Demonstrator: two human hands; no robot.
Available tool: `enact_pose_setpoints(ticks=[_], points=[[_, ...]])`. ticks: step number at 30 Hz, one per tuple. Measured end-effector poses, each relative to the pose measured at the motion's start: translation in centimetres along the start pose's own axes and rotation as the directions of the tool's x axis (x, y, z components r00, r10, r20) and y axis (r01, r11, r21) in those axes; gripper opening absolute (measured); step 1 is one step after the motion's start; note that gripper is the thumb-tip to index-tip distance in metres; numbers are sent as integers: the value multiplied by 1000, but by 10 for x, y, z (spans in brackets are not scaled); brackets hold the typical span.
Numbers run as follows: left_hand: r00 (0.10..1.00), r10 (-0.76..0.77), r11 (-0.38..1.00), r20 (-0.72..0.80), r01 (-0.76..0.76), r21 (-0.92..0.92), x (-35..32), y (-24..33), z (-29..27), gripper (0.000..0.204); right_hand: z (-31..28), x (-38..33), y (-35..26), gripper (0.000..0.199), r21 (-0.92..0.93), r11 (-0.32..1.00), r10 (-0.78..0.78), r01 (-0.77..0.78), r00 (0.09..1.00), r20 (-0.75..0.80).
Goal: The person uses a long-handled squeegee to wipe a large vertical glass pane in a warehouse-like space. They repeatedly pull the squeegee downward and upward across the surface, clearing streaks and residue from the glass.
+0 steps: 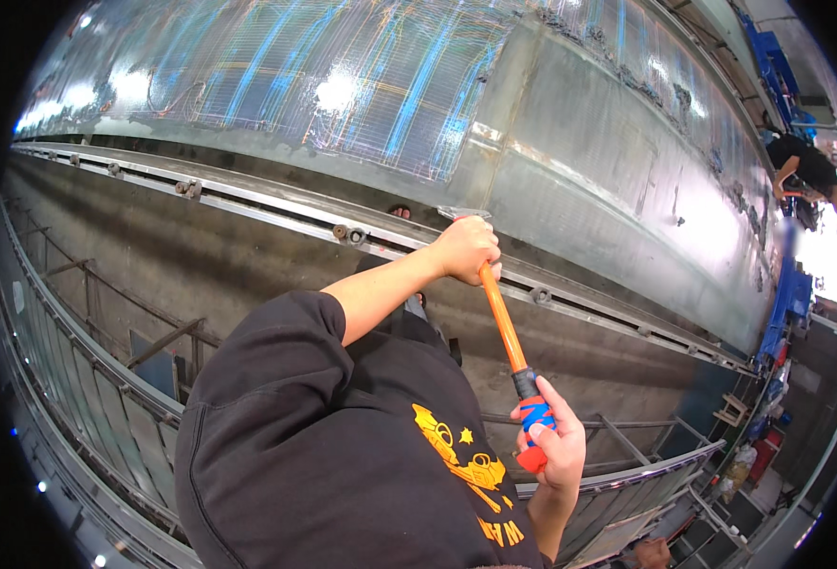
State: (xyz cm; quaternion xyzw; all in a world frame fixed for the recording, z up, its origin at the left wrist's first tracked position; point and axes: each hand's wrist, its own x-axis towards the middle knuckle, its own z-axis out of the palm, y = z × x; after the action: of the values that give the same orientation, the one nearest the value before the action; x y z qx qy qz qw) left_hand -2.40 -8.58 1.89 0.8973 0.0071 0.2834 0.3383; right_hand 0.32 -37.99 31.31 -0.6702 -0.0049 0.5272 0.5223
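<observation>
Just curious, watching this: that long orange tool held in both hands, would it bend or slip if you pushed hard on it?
Probably stiff: the orange tool runs straight from the left hand down to the right hand, with no sag. Likely not slippery at the end: the red and blue grip looks ribbed. It seems light, since it is held aloft.

Orange-shafted tool (506,327): 1, red-and-blue grip | hands on the tool: 2, left hand (466,248) at upper shaft, right hand (556,441) at grip | large curved metal panel (580,142): 1, above the tool | steel rail (276,213): 1, behind the tool | bolt fittings on rail: at least 4 | other person (807,175): 1, far right of the tool
</observation>
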Motion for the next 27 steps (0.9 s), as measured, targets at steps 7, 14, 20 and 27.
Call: enact_pose_setpoints(ticks=[7, 14, 20, 27], points=[[998, -8, 999, -64, 6, -36, 11, -40, 11, 34, 14, 44, -31, 68, -5, 999, 40, -40, 999, -16], [974, -39, 999, -222, 31, -38, 62, -105, 6, 29, 30, 115, -132, 68, -126, 977, 167, -174, 984, -68], [974, -18, 995, -227, -5, -100, 157, -206, -5, 28, 48, 212, -223, 73, -143, 973, 164, -183, 977, -138], [967, 58, 998, -249, -63, -14, 266, -336, -27, 20, 67, 332, -314, 77, -195, 976, 63, -93, 986, -155]])
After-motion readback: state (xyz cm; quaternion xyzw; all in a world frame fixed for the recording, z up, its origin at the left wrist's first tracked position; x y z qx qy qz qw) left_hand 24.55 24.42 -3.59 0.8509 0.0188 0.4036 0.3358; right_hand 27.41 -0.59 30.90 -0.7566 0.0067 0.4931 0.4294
